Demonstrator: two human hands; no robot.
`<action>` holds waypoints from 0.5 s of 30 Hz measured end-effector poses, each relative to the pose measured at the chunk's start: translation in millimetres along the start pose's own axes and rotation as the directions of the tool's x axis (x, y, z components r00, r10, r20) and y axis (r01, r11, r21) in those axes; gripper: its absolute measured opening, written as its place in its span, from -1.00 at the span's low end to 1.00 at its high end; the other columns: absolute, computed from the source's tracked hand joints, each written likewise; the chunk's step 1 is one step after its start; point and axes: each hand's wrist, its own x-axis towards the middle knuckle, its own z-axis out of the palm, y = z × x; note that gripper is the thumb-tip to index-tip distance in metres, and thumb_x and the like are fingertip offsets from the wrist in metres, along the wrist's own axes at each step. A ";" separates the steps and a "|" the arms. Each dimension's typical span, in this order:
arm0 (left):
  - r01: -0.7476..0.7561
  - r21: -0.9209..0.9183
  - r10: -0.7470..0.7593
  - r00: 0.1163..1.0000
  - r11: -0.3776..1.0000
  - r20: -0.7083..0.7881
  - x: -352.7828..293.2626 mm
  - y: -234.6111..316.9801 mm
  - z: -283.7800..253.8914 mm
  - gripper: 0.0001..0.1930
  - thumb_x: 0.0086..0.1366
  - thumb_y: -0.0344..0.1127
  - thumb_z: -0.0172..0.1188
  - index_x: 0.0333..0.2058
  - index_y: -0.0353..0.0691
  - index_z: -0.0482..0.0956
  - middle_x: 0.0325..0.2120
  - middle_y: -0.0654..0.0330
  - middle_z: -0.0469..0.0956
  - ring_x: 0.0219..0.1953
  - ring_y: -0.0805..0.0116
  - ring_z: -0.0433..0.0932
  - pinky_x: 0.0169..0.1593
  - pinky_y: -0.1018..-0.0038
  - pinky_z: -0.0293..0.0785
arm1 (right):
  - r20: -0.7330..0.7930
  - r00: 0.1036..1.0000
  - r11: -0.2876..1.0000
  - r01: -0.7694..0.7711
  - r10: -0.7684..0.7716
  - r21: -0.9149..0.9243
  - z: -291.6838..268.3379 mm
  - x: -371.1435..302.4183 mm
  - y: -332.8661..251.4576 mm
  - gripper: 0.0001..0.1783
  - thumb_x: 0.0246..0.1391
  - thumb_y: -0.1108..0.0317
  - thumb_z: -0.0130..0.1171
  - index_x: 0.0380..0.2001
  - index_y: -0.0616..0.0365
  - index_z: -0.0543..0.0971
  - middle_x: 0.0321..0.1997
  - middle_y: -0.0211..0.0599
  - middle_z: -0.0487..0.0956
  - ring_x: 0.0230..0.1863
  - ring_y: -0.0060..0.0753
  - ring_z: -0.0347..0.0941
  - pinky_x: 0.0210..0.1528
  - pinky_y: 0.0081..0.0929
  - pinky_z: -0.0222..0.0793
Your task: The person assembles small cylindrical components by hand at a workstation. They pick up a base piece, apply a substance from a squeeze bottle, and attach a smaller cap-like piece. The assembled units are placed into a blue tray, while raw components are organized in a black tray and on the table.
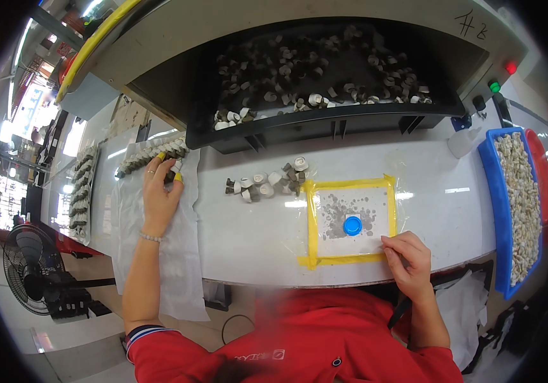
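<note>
At the left of the table, my left hand (161, 191), with yellow wraps on its fingertips, is closed on a small white-and-grey part (176, 167). It is at the end of a row of similar parts (143, 155) on a white sheet (159, 255). My right hand (408, 258) is at the lower right corner of a yellow tape frame (313, 223), thumb and forefinger pinched; what they hold, if anything, is too small to name. Inside the frame, a round blue cap-like piece (352, 225) sits on a white pad with grey spots. A loose cluster of parts (264, 183) lies between my hands.
A black bin (325, 118) of similar parts stands under a cream-coloured housing at the back. At right are a blue tray (498, 217) full of small pale pieces, a red container (540, 179) and a white bottle (463, 142). More rows (82, 191) lie far left, above a black fan (29, 271).
</note>
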 end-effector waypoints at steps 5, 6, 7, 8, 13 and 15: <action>0.007 -0.006 -0.008 1.000 1.000 -0.016 1.3 7.0 0.2 -0.66 0.06 -0.41 0.15 -0.13 -0.30 0.54 -0.01 -0.16 0.42 0.12 -0.06 0.33 0.17 0.25 0.25 | 0.007 1.000 1.000 -0.003 0.003 0.005 -0.8 0.9 -0.3 -0.78 -0.12 0.63 0.19 -0.31 0.28 0.59 -0.42 -0.15 0.55 -0.41 -0.17 0.46 -0.36 -0.42 0.37; 0.017 -0.006 -0.017 1.000 1.000 -0.026 1.2 7.9 -0.1 -0.66 0.05 -0.41 0.15 -0.14 -0.30 0.54 -0.01 -0.16 0.42 0.12 -0.06 0.33 0.17 0.25 0.25 | 0.008 1.000 1.000 -0.001 0.001 0.007 -1.0 1.2 -0.5 -0.78 -0.12 0.63 0.19 -0.31 0.28 0.59 -0.42 -0.15 0.55 -0.41 -0.17 0.46 -0.36 -0.42 0.37; 0.024 -0.001 -0.024 0.999 1.000 -0.026 0.5 7.3 -0.6 -0.66 0.05 -0.42 0.15 -0.14 -0.29 0.54 -0.01 -0.15 0.42 0.12 -0.06 0.33 0.17 0.25 0.25 | 0.010 1.000 1.000 0.001 -0.002 0.008 -1.2 1.5 -0.8 -0.78 -0.12 0.63 0.19 -0.31 0.29 0.59 -0.42 -0.15 0.55 -0.41 -0.17 0.46 -0.36 -0.42 0.37; 0.029 0.000 -0.029 0.999 1.000 -0.027 0.1 6.3 0.3 -0.66 0.05 -0.42 0.15 -0.13 -0.29 0.54 -0.01 -0.15 0.42 0.12 -0.06 0.33 0.17 0.25 0.24 | 0.009 1.000 1.000 0.003 -0.003 0.007 -1.5 1.4 -0.9 -0.78 -0.13 0.64 0.19 -0.31 0.29 0.59 -0.42 -0.15 0.55 -0.41 -0.18 0.46 -0.36 -0.42 0.37; 0.059 -0.050 -0.060 0.998 0.997 -0.020 0.4 5.2 1.8 -0.66 0.06 -0.44 0.15 -0.13 -0.28 0.54 0.01 -0.15 0.40 0.13 -0.05 0.32 0.17 0.26 0.23 | 0.009 1.000 1.000 0.007 -0.008 0.015 -1.4 1.3 0.5 -0.77 -0.13 0.64 0.19 -0.30 0.29 0.59 -0.43 -0.16 0.55 -0.42 -0.18 0.46 -0.37 -0.42 0.37; 0.064 -0.060 -0.064 0.998 0.996 -0.006 0.5 2.3 0.7 -0.65 0.07 -0.45 0.14 -0.10 -0.26 0.55 0.03 -0.15 0.39 0.13 -0.06 0.31 0.18 0.27 0.23 | 0.010 1.000 1.000 0.010 -0.010 0.016 -1.6 1.9 0.4 -0.77 -0.13 0.64 0.19 -0.30 0.29 0.59 -0.43 -0.16 0.55 -0.42 -0.18 0.45 -0.37 -0.42 0.36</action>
